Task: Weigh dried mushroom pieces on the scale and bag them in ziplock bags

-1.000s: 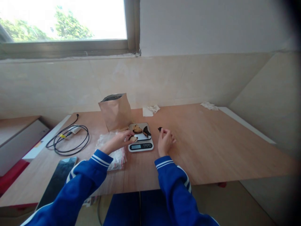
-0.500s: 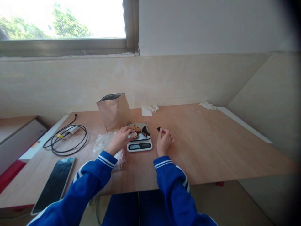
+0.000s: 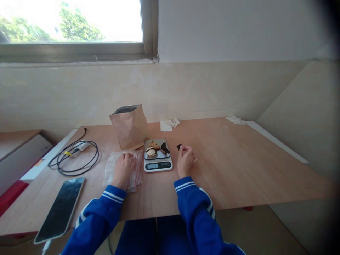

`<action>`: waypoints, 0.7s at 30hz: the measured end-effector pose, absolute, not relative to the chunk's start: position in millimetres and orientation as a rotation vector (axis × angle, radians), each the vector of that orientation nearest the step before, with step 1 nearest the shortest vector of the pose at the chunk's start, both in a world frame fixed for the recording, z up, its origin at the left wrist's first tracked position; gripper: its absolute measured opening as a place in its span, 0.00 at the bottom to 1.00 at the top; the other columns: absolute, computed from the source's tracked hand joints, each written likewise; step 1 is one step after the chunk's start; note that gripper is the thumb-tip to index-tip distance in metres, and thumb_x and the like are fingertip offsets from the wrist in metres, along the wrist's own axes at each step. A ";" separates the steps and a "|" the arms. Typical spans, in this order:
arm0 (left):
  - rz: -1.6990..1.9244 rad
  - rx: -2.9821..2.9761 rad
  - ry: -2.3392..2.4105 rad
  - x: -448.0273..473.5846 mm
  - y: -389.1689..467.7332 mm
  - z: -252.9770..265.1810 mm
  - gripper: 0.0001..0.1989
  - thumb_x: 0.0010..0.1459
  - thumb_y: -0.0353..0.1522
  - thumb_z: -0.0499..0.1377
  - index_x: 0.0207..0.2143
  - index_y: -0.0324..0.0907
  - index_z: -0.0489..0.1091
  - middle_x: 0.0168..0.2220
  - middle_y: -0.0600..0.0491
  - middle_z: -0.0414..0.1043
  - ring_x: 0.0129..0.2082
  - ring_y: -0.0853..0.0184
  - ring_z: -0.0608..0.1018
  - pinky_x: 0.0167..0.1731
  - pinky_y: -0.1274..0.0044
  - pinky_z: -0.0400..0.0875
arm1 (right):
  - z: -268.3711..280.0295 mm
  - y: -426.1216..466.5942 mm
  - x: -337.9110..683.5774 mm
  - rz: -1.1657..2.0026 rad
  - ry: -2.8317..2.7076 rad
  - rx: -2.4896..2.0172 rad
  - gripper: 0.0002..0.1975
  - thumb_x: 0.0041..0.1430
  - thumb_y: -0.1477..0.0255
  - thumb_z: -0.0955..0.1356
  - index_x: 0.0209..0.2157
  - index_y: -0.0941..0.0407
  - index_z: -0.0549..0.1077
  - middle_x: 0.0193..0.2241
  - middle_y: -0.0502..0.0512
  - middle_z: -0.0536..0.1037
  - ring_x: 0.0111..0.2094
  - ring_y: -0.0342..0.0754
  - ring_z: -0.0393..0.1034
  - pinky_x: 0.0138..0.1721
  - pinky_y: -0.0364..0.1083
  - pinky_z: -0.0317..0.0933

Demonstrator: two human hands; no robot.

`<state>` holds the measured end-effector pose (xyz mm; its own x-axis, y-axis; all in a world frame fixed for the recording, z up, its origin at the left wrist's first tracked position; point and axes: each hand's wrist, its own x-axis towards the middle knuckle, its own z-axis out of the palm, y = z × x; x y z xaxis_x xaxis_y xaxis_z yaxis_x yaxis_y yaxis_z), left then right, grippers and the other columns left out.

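My left hand (image 3: pixel 123 169) rests on a pile of clear zip bags (image 3: pixel 136 173), fingers lying over the plastic and holding nothing that I can make out. Right of it stands a small white digital kitchen scale (image 3: pixel 158 170); its lit digits are too small to read. On the steel plate lie several dried pieces: a pale slice (image 3: pixel 151 152), a tan piece (image 3: pixel 154 145) and a dark-skinned piece (image 3: pixel 164 148). Just right of the scale, my right hand (image 3: pixel 186 161) pinches a small dark dried piece (image 3: pixel 179 146) between thumb and fingers, above the tabletop.
Behind the bags an open brown paper pouch (image 3: pixel 129 127) stands upright. A coiled black cable (image 3: pixel 71 173) and a phone (image 3: pixel 60 210) lie on the left. Crumpled tissue (image 3: pixel 173 123) and a white card (image 3: pixel 166 126) lie near the wall, with more tissue (image 3: pixel 236 120) farther right.
My left hand has come away from the pale slice on the scale and moved left and down onto the bags. My right hand stays nearly in place, still pinching the dark piece.
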<state>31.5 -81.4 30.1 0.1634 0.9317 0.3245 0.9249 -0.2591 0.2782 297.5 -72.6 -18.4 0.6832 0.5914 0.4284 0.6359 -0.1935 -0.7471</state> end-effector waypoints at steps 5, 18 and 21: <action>0.650 2.410 1.965 14.0 -73.2 13.9 0.10 0.61 0.33 0.50 0.42 0.40 0.68 0.41 0.43 0.70 0.42 0.56 0.73 0.44 0.65 0.68 | -24.1 -72.0 298.6 -0.082 -0.991 -1.876 0.18 0.66 0.58 0.58 0.38 0.57 0.68 0.36 0.59 0.79 0.40 0.56 0.68 0.41 0.49 0.44; 0.814 2.274 1.889 1.7 -68.3 4.0 0.18 0.65 0.38 0.43 0.42 0.37 0.68 0.41 0.43 0.72 0.43 0.56 0.74 0.47 0.63 0.69 | -26.6 -71.8 298.4 -0.086 -1.190 -1.953 0.12 0.65 0.64 0.61 0.33 0.55 0.72 0.37 0.57 0.76 0.41 0.56 0.63 0.39 0.49 0.43; 0.819 2.277 1.832 -3.8 -71.4 -2.3 0.18 0.64 0.35 0.43 0.43 0.36 0.68 0.45 0.40 0.71 0.45 0.58 0.75 0.49 0.63 0.69 | -26.3 -71.9 298.2 -0.090 -1.165 -1.988 0.11 0.64 0.65 0.62 0.34 0.55 0.72 0.38 0.59 0.75 0.43 0.57 0.63 0.39 0.49 0.44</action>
<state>-3.8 -71.4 -2.3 0.1282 0.9317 0.3397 0.8745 -0.2678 0.4045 298.2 -71.9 -26.3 0.5714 0.6986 0.4307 0.7564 -0.2446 -0.6067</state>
